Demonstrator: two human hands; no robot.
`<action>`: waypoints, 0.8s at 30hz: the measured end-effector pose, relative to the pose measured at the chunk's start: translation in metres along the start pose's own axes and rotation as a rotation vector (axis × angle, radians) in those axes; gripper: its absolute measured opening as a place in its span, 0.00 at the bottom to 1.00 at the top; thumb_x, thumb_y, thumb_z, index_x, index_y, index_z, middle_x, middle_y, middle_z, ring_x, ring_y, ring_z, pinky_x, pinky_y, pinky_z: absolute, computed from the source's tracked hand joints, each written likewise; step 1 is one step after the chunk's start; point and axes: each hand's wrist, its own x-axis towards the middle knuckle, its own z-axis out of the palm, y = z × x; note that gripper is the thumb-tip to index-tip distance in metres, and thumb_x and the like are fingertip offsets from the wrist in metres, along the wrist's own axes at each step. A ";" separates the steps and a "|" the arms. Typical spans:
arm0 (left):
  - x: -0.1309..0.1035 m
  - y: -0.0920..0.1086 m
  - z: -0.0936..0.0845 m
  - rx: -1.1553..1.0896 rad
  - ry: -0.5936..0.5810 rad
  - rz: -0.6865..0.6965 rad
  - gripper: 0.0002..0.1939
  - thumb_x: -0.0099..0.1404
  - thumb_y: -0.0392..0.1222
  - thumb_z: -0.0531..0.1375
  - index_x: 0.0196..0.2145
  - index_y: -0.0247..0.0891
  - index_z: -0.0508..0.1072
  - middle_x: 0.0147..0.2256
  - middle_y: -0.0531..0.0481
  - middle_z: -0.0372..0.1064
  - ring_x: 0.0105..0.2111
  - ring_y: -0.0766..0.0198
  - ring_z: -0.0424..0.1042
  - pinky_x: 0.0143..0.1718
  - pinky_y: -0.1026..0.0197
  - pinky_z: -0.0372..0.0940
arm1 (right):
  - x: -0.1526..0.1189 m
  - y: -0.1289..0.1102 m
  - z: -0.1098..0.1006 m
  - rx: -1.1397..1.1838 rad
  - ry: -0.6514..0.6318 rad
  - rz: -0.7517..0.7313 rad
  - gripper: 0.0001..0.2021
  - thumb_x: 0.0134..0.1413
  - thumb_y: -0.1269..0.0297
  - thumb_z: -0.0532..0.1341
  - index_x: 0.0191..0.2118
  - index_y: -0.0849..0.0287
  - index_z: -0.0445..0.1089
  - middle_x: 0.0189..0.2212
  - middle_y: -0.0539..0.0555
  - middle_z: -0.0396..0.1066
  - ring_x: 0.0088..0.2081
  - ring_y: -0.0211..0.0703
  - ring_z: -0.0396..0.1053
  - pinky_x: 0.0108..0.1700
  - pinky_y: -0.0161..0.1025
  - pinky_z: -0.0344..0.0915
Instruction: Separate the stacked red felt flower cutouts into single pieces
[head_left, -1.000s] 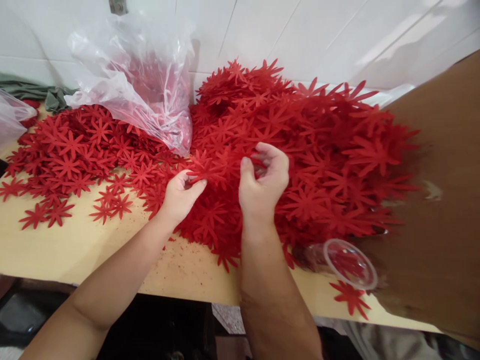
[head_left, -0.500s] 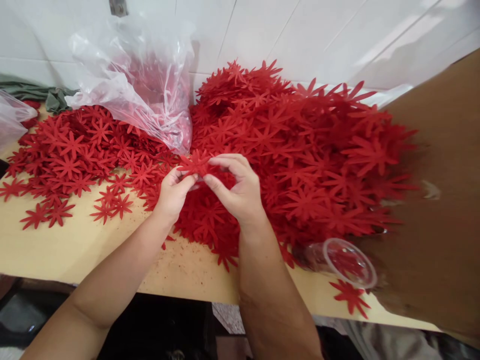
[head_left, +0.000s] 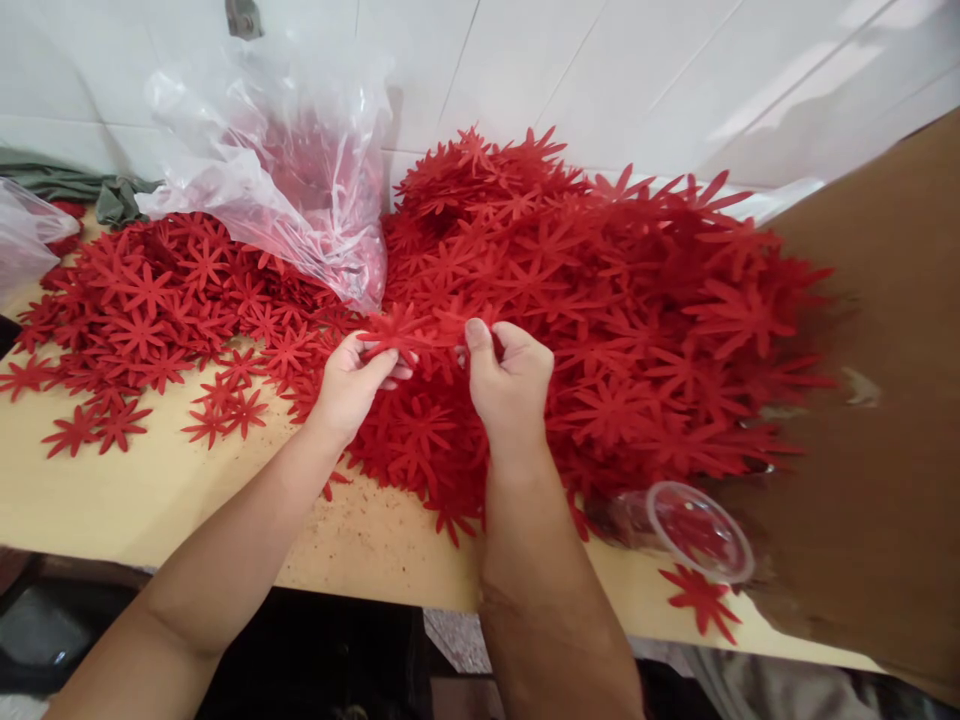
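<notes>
Between thumb and fingers, my left hand [head_left: 358,378] holds a red flower-shaped piece [head_left: 396,328] in front of the big pile. To its right my right hand [head_left: 510,375] is closed in a pinch on another red flower piece [head_left: 448,330], whose petals stretch toward the left hand's piece. Where the two pieces overlap is too blurred to tell if they are joined. A large heap of red flower pieces [head_left: 615,330] rises behind and right of the hands, and a lower heap [head_left: 142,300] lies to the left.
A clear plastic bag [head_left: 300,190] with red contents stands between the heaps against the white wall [head_left: 562,60]. A clear plastic cup [head_left: 701,530] lies at the table's [head_left: 187,500] front right, beside a loose flower [head_left: 701,600]. Brown cardboard [head_left: 877,400] borders the right side.
My right hand has moved right, away from my left hand, and its fingers have closed, with a red piece now stretching between the hands. My left hand has stayed nearly in place.
</notes>
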 end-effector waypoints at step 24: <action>-0.001 -0.005 0.004 0.097 -0.013 0.201 0.06 0.49 0.34 0.63 0.27 0.36 0.70 0.28 0.55 0.71 0.31 0.70 0.69 0.41 0.63 0.63 | -0.007 -0.013 0.010 0.121 -0.144 -0.078 0.23 0.54 0.45 0.51 0.19 0.57 0.49 0.17 0.46 0.48 0.21 0.33 0.48 0.25 0.35 0.49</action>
